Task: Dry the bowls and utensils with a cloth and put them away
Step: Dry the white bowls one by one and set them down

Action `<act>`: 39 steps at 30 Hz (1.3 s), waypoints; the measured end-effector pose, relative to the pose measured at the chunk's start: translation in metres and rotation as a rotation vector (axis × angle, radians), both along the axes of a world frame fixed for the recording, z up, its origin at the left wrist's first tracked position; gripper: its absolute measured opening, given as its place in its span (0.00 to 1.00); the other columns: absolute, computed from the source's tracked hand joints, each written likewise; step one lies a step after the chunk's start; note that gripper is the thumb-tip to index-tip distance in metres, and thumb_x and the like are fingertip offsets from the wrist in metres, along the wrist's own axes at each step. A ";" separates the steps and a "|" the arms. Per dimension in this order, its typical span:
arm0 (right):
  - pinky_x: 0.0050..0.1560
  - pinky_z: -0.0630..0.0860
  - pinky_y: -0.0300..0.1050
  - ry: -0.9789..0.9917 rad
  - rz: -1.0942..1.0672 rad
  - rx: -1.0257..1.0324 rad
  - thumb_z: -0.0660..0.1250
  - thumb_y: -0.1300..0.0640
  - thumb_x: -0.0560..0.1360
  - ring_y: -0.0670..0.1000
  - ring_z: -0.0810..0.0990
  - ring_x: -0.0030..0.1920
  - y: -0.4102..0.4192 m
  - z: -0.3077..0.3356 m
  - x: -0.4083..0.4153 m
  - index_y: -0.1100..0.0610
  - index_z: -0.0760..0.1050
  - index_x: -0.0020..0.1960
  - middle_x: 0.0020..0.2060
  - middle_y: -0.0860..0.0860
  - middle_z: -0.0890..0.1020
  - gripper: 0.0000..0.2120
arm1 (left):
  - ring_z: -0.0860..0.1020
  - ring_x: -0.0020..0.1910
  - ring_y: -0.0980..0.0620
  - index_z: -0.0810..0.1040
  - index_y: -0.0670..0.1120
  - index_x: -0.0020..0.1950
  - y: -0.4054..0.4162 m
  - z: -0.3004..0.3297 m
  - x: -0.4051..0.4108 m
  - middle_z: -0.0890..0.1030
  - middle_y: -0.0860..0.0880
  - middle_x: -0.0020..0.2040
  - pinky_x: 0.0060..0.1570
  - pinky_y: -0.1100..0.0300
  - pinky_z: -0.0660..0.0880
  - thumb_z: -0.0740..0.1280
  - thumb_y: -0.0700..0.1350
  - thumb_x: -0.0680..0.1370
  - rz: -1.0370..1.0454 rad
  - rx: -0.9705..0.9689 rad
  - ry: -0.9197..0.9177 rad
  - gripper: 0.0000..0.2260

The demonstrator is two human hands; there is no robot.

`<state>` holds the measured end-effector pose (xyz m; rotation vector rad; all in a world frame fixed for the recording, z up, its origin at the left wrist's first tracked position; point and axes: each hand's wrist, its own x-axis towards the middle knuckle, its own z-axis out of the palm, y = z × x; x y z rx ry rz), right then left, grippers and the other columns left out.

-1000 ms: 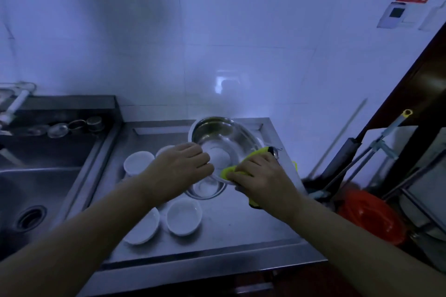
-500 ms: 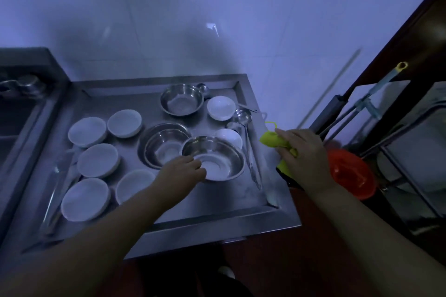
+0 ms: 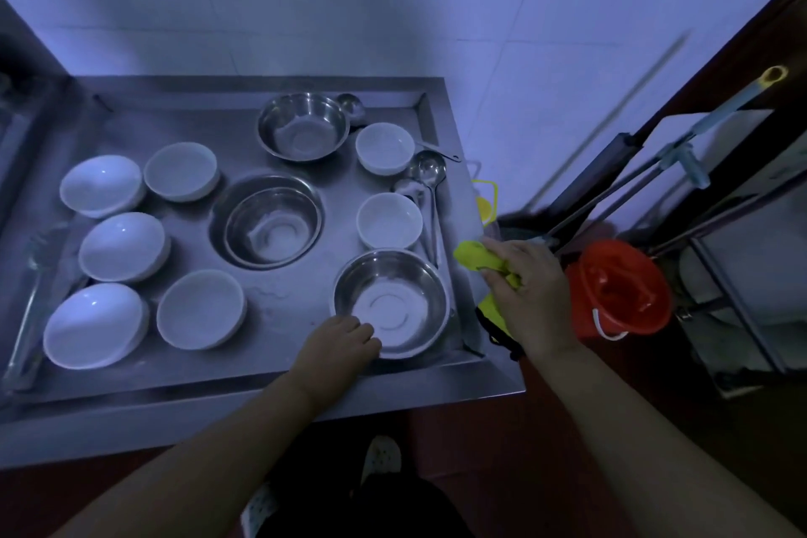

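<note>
A steel bowl (image 3: 393, 304) rests on the steel counter (image 3: 279, 367) near its front right corner. My left hand (image 3: 338, 343) touches that bowl's near rim, fingers curled on it. My right hand (image 3: 526, 290) hovers just off the counter's right edge, shut on a yellow cloth (image 3: 478, 260). Two more steel bowls, one nested pair (image 3: 267, 227) in the middle and one (image 3: 303, 127) at the back, stand on the counter. Several white bowls (image 3: 124, 247) fill the left side; two others (image 3: 388, 221) stand on the right. Two ladles (image 3: 425, 175) lie by the right rim.
Steel tongs (image 3: 30, 297) lie along the counter's left edge. A red bucket (image 3: 622, 288) stands on the floor right of the counter, with mop handles (image 3: 655, 162) and a metal rack (image 3: 738, 275) behind it. A tiled wall (image 3: 393, 0) backs the counter.
The steel bowl went from being held up and wiped to resting on the counter. My right hand drew away to the right with the cloth. The view tilted down.
</note>
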<state>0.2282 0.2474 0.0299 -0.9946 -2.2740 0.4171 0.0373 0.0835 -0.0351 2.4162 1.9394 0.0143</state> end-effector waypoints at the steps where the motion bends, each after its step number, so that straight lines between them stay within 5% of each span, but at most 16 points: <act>1: 0.51 0.72 0.49 0.008 0.001 -0.002 0.73 0.63 0.67 0.54 0.75 0.47 0.000 -0.003 -0.001 0.58 0.81 0.55 0.44 0.55 0.81 0.17 | 0.75 0.26 0.50 0.75 0.49 0.27 -0.001 -0.004 0.002 0.74 0.51 0.26 0.25 0.62 0.69 0.80 0.42 0.53 -0.014 0.005 0.004 0.14; 6: 0.50 0.69 0.45 0.030 0.009 -0.018 0.72 0.62 0.66 0.50 0.73 0.46 0.000 -0.007 -0.008 0.58 0.82 0.53 0.43 0.55 0.81 0.15 | 0.74 0.26 0.51 0.75 0.49 0.27 0.000 -0.013 0.004 0.74 0.50 0.27 0.26 0.61 0.70 0.71 0.41 0.56 -0.028 0.044 -0.013 0.07; 11: 0.52 0.72 0.47 0.013 0.046 -0.054 0.73 0.66 0.66 0.51 0.75 0.47 -0.003 -0.002 -0.019 0.58 0.82 0.54 0.44 0.55 0.81 0.16 | 0.75 0.27 0.51 0.76 0.49 0.28 -0.002 -0.018 0.002 0.75 0.51 0.27 0.28 0.62 0.72 0.79 0.42 0.52 0.017 0.031 -0.032 0.13; 14: 0.49 0.75 0.54 -0.004 0.080 -0.054 0.74 0.67 0.66 0.55 0.77 0.46 -0.009 0.002 -0.032 0.58 0.82 0.53 0.44 0.55 0.82 0.17 | 0.79 0.32 0.51 0.81 0.49 0.36 -0.012 -0.016 -0.006 0.79 0.51 0.32 0.35 0.62 0.76 0.79 0.46 0.56 0.051 0.080 -0.154 0.12; 18: 0.50 0.72 0.46 0.040 0.146 -0.033 0.75 0.67 0.65 0.57 0.78 0.45 -0.022 0.011 -0.059 0.60 0.82 0.53 0.43 0.56 0.82 0.17 | 0.82 0.40 0.47 0.83 0.44 0.48 -0.045 -0.003 -0.034 0.83 0.48 0.44 0.45 0.59 0.73 0.69 0.47 0.68 0.345 0.200 -0.290 0.12; 22: 0.52 0.72 0.46 0.104 0.192 -0.042 0.74 0.66 0.66 0.54 0.77 0.47 -0.041 0.019 -0.095 0.60 0.82 0.54 0.44 0.55 0.82 0.16 | 0.75 0.54 0.36 0.75 0.37 0.60 -0.090 -0.003 -0.072 0.77 0.36 0.56 0.55 0.46 0.70 0.71 0.39 0.72 1.229 0.225 -0.588 0.18; 26: 0.53 0.70 0.38 0.134 0.237 -0.051 0.73 0.65 0.67 0.50 0.75 0.48 -0.062 0.020 -0.129 0.60 0.81 0.54 0.45 0.55 0.82 0.15 | 0.69 0.57 0.28 0.71 0.24 0.55 -0.109 -0.007 -0.103 0.72 0.23 0.54 0.59 0.41 0.64 0.69 0.38 0.74 1.684 0.086 -0.860 0.18; 32: 0.54 0.75 0.51 0.107 0.247 -0.141 0.74 0.65 0.69 0.53 0.77 0.51 -0.095 0.017 -0.157 0.56 0.81 0.55 0.46 0.46 0.79 0.16 | 0.75 0.49 0.38 0.69 0.34 0.58 -0.100 -0.017 -0.138 0.72 0.37 0.53 0.43 0.47 0.77 0.61 0.37 0.79 1.880 0.139 -1.850 0.10; 35: 0.53 0.76 0.54 0.105 0.227 -0.152 0.75 0.67 0.67 0.51 0.77 0.50 -0.110 0.017 -0.164 0.55 0.81 0.54 0.46 0.44 0.77 0.17 | 0.74 0.48 0.38 0.69 0.34 0.48 -0.100 -0.020 -0.149 0.73 0.36 0.51 0.31 0.52 0.79 0.59 0.30 0.76 1.888 0.118 -1.942 0.02; 39: 0.53 0.73 0.48 0.097 0.176 -0.189 0.75 0.68 0.67 0.53 0.77 0.50 -0.126 0.021 -0.173 0.55 0.82 0.54 0.44 0.41 0.76 0.18 | 0.76 0.39 0.45 0.70 0.34 0.49 -0.105 -0.020 -0.162 0.75 0.39 0.41 0.31 0.55 0.79 0.61 0.29 0.74 1.791 0.051 -1.983 0.05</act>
